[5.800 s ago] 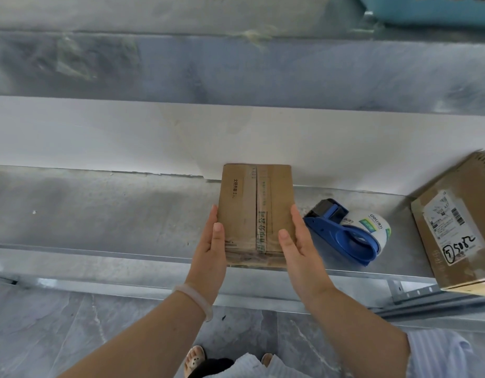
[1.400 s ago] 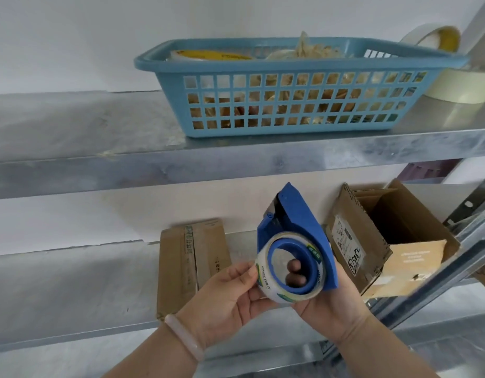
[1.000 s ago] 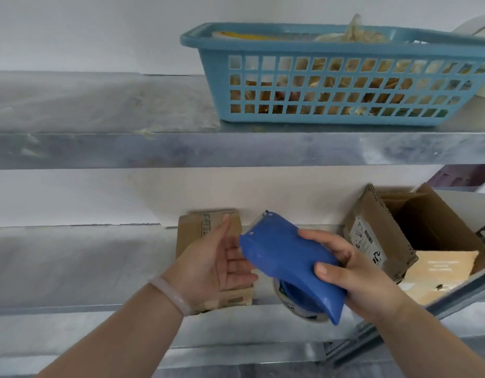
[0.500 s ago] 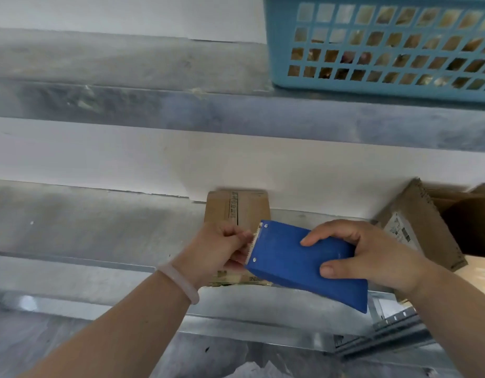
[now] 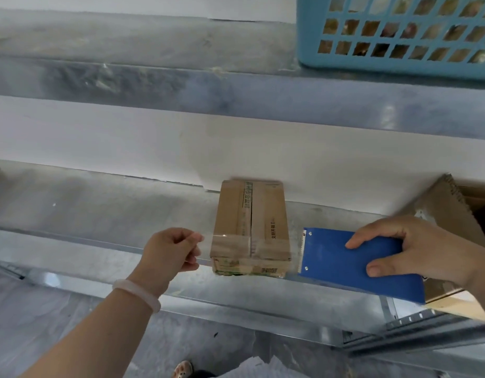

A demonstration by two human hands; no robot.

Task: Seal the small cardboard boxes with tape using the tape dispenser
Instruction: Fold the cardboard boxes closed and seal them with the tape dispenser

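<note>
A small closed cardboard box [image 5: 266,214] lies on the metal shelf [image 5: 99,214], its far end against the white wall. My right hand [image 5: 416,249] grips the blue tape dispenser [image 5: 345,266] just right of the box. A strip of clear tape [image 5: 230,246] stretches from the dispenser across the box's near end. My left hand [image 5: 170,252] pinches the tape's free end left of the box.
A larger open cardboard box [image 5: 448,208] with a label stands at the right, behind my right hand. On the upper shelf [image 5: 181,83] sits a light blue basket [image 5: 399,34]. Below the shelf lies a grey tiled floor [image 5: 45,323].
My hands have moved apart, drawing a length of clear tape out of the dispenser across the box's near end. The dispenser has shifted right of the box.
</note>
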